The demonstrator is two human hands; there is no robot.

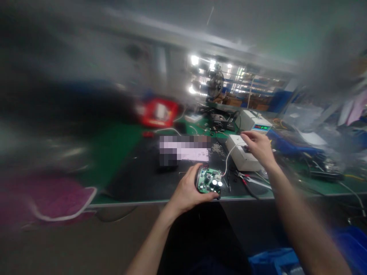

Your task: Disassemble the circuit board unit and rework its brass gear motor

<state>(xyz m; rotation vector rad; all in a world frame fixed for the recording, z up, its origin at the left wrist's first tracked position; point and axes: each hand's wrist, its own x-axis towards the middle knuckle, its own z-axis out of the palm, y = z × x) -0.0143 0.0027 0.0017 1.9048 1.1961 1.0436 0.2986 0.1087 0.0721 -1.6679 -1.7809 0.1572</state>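
Note:
My left hand (189, 190) is closed round a small dark housing with a green circuit board (210, 181) in it, held just above the near edge of the workbench (160, 198). Silver capacitors stand on the board. A white cable (228, 157) runs from the board up to a white box (240, 152). My right hand (257, 146) rests on top of that white box, fingers curled down onto a dark part of it; what they touch is too blurred to name.
Red-handled pliers (249, 180) lie right of the board. Behind the box stands a white meter with a lit display (257, 124). A red container (158, 112) sits at the back left, a fan (214, 84) behind, blue bins (272, 261) by my right knee.

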